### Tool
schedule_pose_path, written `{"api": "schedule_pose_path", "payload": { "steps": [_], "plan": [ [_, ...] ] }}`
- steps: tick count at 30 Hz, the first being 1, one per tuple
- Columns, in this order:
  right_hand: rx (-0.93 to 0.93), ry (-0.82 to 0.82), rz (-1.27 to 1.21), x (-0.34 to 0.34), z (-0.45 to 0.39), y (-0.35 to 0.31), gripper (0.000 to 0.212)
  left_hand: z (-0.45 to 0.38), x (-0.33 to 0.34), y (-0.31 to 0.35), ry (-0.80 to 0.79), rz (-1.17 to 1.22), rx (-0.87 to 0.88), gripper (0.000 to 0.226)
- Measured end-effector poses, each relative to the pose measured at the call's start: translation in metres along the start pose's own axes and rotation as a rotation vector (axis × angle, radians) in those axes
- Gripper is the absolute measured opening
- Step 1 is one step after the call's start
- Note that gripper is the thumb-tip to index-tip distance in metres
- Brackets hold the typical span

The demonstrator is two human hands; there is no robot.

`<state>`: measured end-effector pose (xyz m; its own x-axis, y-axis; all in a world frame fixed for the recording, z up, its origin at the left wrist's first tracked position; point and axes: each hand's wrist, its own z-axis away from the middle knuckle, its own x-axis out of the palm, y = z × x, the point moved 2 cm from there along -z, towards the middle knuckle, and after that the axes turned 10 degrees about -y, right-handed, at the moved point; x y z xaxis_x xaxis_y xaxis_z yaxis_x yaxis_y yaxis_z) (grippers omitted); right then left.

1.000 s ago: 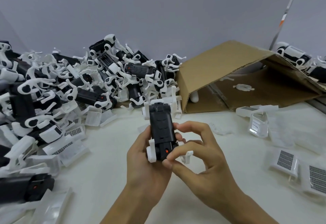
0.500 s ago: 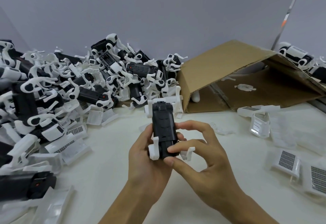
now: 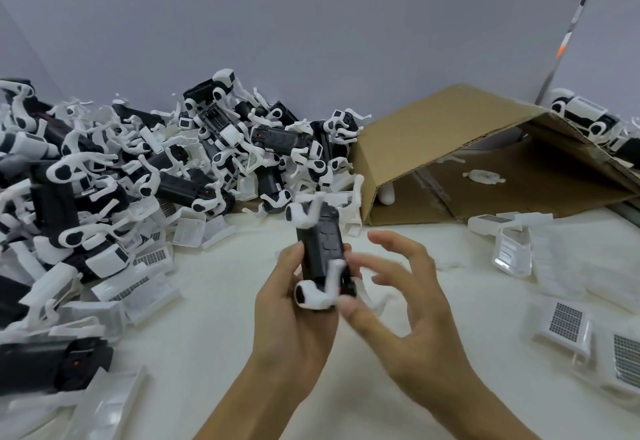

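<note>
Left hand [image 3: 290, 311] grips the black toy's [image 3: 323, 243] lower half.

A plain pale grey wall [image 3: 311, 23] bounds the work area at the rear. At right it meets a corner strip [image 3: 568, 37] bearing an orange mark. A white table [image 3: 214, 318] runs up to the wall. An open cardboard box [image 3: 433, 134] lies on its side at the rear. Lighting is even.
</note>
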<state>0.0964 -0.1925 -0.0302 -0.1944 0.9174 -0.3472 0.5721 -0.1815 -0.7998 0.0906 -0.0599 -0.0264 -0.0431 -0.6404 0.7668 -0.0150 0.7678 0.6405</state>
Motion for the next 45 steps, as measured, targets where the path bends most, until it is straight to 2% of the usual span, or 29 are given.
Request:
{"api": "schedule_pose_path", "payload": {
  "steps": [2,4,6,8,10,12,13,16,18,20,23,25,26,29,31,33,34,35,39,43,45],
  "plan": [
    [0.080,0.038,-0.229,-0.009,-0.004,0.005,0.034,-0.002,-0.001,0.003,0.044,-0.149,0.112,0.053],
    [0.191,0.081,-0.407,-0.018,-0.009,0.009,0.035,-0.002,-0.003,0.004,0.100,-0.432,0.227,0.057],
    [0.263,0.016,-0.367,-0.019,-0.012,0.008,0.033,0.000,-0.002,0.001,0.123,-0.634,0.305,0.052],
    [0.345,-0.136,-0.287,-0.013,-0.011,0.006,0.045,0.002,0.000,-0.006,0.072,-0.652,0.279,0.043],
    [0.418,-0.194,-0.313,-0.006,-0.009,0.006,0.048,0.001,0.003,-0.012,-0.018,-0.584,0.166,0.042],
    [0.461,-0.107,-0.335,-0.006,-0.009,0.009,0.044,0.000,0.003,-0.012,-0.068,-0.542,0.115,0.039],
    [0.483,-0.029,-0.361,-0.010,-0.010,0.011,0.043,-0.001,0.001,-0.009,-0.056,-0.557,0.142,0.036],
    [0.517,0.205,-0.497,-0.022,-0.013,0.017,0.053,-0.008,-0.014,0.010,0.179,-0.680,0.320,0.033],
    [0.541,0.287,-0.497,-0.027,-0.015,0.018,0.057,-0.012,-0.028,0.023,0.351,-0.863,0.373,0.032],
    [0.582,0.298,-0.477,-0.028,-0.016,0.020,0.056,-0.017,-0.045,0.031,0.393,-1.150,0.345,0.035],
    [0.596,0.227,-0.566,-0.023,-0.015,0.022,0.035,-0.029,-0.069,0.026,0.241,-1.632,0.129,0.059],
    [0.598,0.180,-0.572,-0.020,-0.014,0.022,0.036,-0.033,-0.074,0.019,0.188,-1.882,0.024,0.051],
    [0.607,0.169,-0.550,-0.020,-0.014,0.022,0.034,-0.033,-0.074,0.018,0.190,-1.921,0.023,0.040],
    [0.599,0.135,-0.476,-0.020,-0.013,0.021,0.029,-0.030,-0.071,0.020,0.235,-1.777,0.227,0.006],
    [0.598,0.131,-0.443,-0.021,-0.013,0.021,0.023,-0.030,-0.068,0.024,0.247,-1.445,0.260,0.011],
    [0.585,0.139,-0.442,-0.021,-0.014,0.020,0.021,-0.031,-0.056,0.028,0.159,-0.967,0.243,0.016],
    [0.573,0.146,-0.439,-0.021,-0.014,0.020,0.021,-0.030,-0.050,0.028,0.098,-0.817,0.240,0.022],
    [0.561,0.155,-0.434,-0.021,-0.014,0.020,0.021,-0.029,-0.044,0.029,0.042,-0.772,0.242,0.028],
    [0.506,0.099,-0.441,-0.021,-0.015,0.014,0.017,-0.019,-0.029,0.025,-0.097,-0.919,0.217,0.034],
    [0.455,-0.042,-0.421,-0.009,-0.010,0.013,0.011,-0.012,-0.020,0.013,-0.074,-0.986,0.201,0.026],
    [0.426,-0.089,-0.397,-0.001,-0.006,0.013,0.016,-0.009,-0.016,0.008,-0.011,-0.925,0.188,0.022]
  ]
}}
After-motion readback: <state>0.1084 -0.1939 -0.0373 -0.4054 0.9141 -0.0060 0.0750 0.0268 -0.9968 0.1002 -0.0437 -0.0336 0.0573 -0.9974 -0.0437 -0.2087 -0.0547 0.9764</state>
